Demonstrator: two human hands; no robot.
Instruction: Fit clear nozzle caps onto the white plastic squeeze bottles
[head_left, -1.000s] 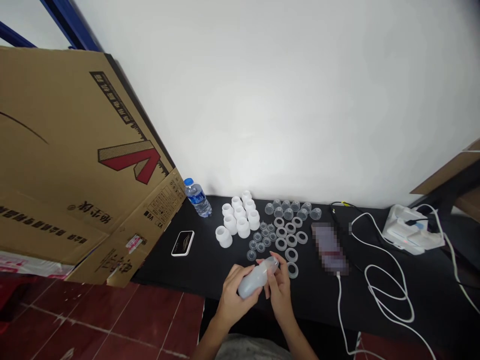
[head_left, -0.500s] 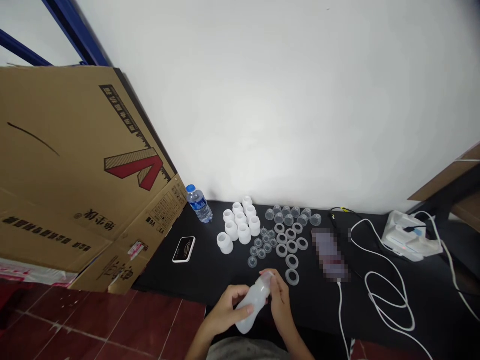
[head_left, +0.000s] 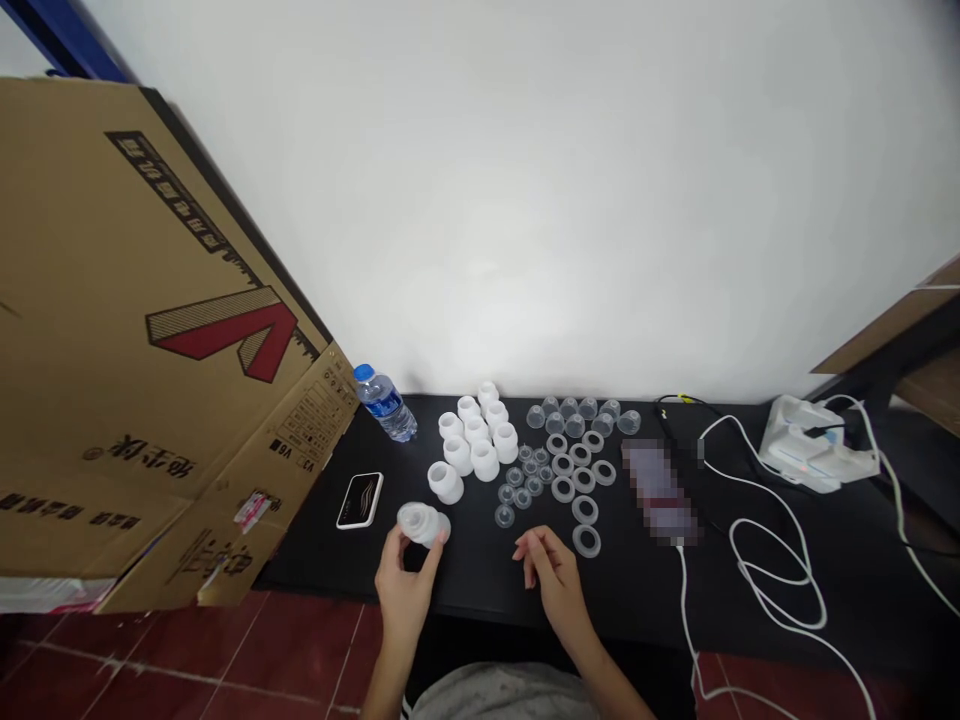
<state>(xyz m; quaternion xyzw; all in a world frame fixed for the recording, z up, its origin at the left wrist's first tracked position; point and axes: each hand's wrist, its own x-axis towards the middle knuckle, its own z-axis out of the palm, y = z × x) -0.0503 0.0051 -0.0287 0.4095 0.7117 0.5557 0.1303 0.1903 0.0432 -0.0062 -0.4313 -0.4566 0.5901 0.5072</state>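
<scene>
My left hand [head_left: 405, 585] is closed round a white feeding bottle [head_left: 426, 527] with a clear cap, close to the front of the black table [head_left: 465, 580]. The bottle stands roughly upright; whether its base touches the table I cannot tell. To the right, my right hand [head_left: 551, 575] hovers with loosely bent, parted fingers and no visible object in them. Beyond my hands are several white wide-necked bottles [head_left: 484, 460], small clear nipples [head_left: 523, 497], translucent rings [head_left: 584, 510] and clear domed caps [head_left: 574, 426].
A water bottle [head_left: 386, 402] and a white-edged black device [head_left: 360, 500] are on the left, beside a large cardboard box [head_left: 225, 420]. On the right lie a blurred-out phone [head_left: 660, 490], white cables [head_left: 780, 530] and a white charger unit [head_left: 814, 450].
The feeding bottle, tilted between both hands before, is now upright in my left hand, farther left. My right hand has let go of it. The view has turned slightly.
</scene>
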